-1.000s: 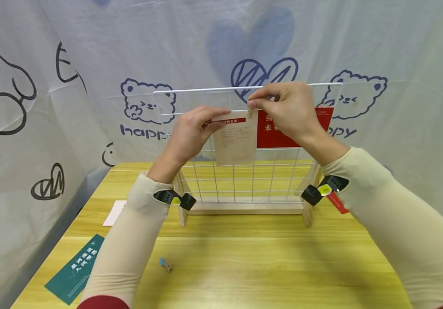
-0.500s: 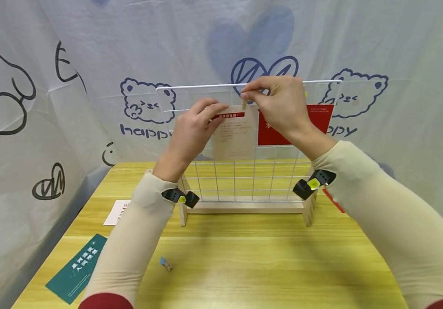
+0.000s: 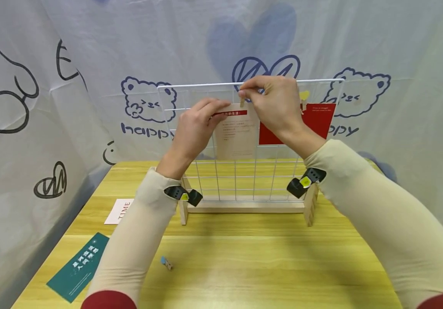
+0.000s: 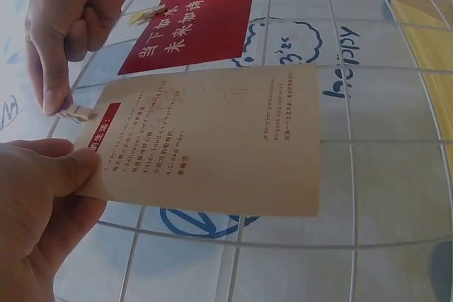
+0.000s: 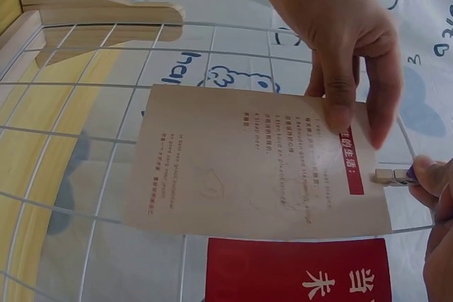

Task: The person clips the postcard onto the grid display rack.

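Note:
A cream printed card (image 3: 236,133) with a red title bar lies against the white wire grid (image 3: 244,176). My left hand (image 3: 200,126) pinches its upper left edge, thumb in front. With thumb and fingertips my right hand (image 3: 277,105) pinches a small wooden clothespin (image 5: 393,177) at the card's top edge, near the middle. The clothespin's tip meets the card's edge in the right wrist view. Beside the cream card hangs a red card (image 4: 195,19) with white characters, clipped to the grid by another clothespin (image 3: 304,99) with a yellow heart.
The grid stands upright in a wooden base (image 3: 246,207) on the wooden table. A blue-topped clothespin (image 3: 166,263) lies in front. At left lie a green card (image 3: 79,267) and a white card (image 3: 118,211). A printed curtain (image 3: 190,43) hangs behind.
My right hand has moved left along the card's top edge with the clothespin, uncovering the yellow-heart clothespin. My left hand has risen slightly and still holds the card.

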`<action>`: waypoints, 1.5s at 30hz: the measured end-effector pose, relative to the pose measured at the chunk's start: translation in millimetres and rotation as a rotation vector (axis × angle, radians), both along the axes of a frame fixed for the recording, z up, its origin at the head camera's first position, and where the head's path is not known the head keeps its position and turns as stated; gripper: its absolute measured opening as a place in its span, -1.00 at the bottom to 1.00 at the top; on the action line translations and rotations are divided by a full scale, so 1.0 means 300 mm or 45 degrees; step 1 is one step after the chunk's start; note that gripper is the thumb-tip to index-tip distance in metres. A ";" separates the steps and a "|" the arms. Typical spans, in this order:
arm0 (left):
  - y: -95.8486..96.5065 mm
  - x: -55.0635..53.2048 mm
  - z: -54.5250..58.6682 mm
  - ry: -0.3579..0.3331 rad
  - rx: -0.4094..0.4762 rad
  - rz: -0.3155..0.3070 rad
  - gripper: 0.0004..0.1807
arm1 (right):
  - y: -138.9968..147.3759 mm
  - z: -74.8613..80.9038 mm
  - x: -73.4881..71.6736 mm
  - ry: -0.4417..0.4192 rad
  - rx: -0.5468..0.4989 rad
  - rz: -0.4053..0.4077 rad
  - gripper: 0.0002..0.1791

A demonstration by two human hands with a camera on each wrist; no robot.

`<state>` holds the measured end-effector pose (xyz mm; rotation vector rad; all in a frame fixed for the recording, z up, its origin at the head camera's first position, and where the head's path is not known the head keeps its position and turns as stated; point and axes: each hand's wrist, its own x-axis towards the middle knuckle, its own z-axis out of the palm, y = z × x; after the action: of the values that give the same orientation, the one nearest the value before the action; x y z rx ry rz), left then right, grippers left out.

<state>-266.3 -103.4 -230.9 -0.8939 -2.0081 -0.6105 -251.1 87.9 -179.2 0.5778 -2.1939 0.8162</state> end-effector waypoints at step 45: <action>0.022 0.011 -0.010 0.118 -0.065 0.115 -0.76 | 0.005 -0.015 -0.003 -0.122 0.193 -0.055 -0.74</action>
<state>-263.1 -96.8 -234.0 -0.8409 -1.9764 -0.4612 -251.9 89.5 -183.7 0.5729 -2.3624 0.6715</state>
